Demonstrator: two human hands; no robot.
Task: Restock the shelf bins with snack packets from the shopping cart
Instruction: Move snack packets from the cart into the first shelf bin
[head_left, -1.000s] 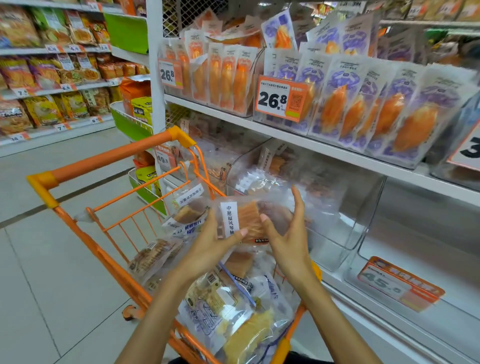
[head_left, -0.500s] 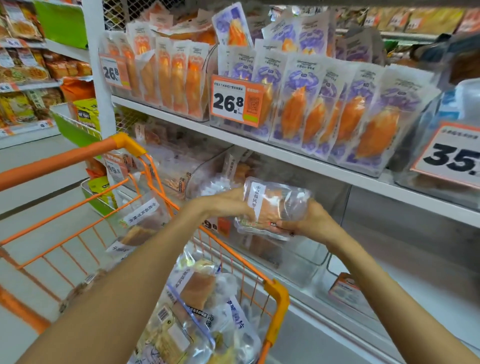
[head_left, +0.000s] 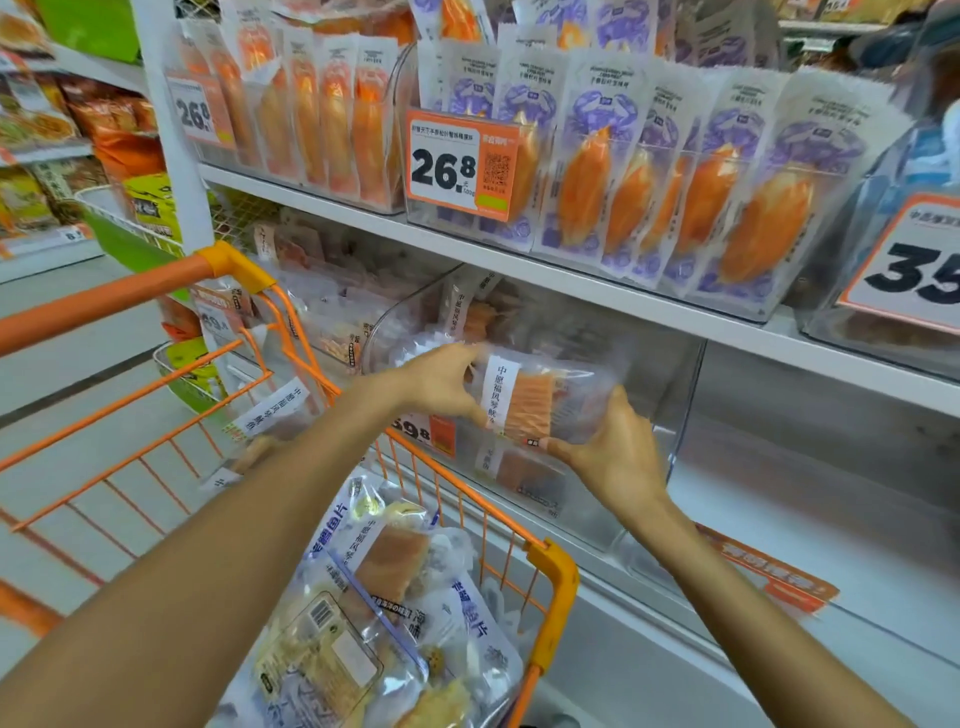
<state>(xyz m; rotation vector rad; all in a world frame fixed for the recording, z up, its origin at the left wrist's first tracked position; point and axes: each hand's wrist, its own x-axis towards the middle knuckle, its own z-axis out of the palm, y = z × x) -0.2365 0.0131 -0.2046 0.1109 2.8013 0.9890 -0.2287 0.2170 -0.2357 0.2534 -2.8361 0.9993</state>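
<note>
A clear snack packet (head_left: 540, 402) with orange strips and a white label is held in the air at the open front of a clear shelf bin (head_left: 670, 395) on the lower shelf. My left hand (head_left: 441, 384) grips its left end. My right hand (head_left: 613, 452) grips its right, lower edge. A like packet (head_left: 519, 473) lies inside the bin below. The orange shopping cart (head_left: 556, 582) stands under my arms, with several clear snack packets (head_left: 384, 613) piled in it.
On the upper shelf stand bins of orange and purple crab-stick packets (head_left: 670, 171) behind a 26.8 price tag (head_left: 457, 166). Right of the bin the lower shelf (head_left: 831, 514) is bare white. More snack shelves (head_left: 41, 130) line the aisle at far left.
Both hands lifted the packet out of the cart and carried it up and right to the bin's mouth. The view shifted right, toward the shelf.
</note>
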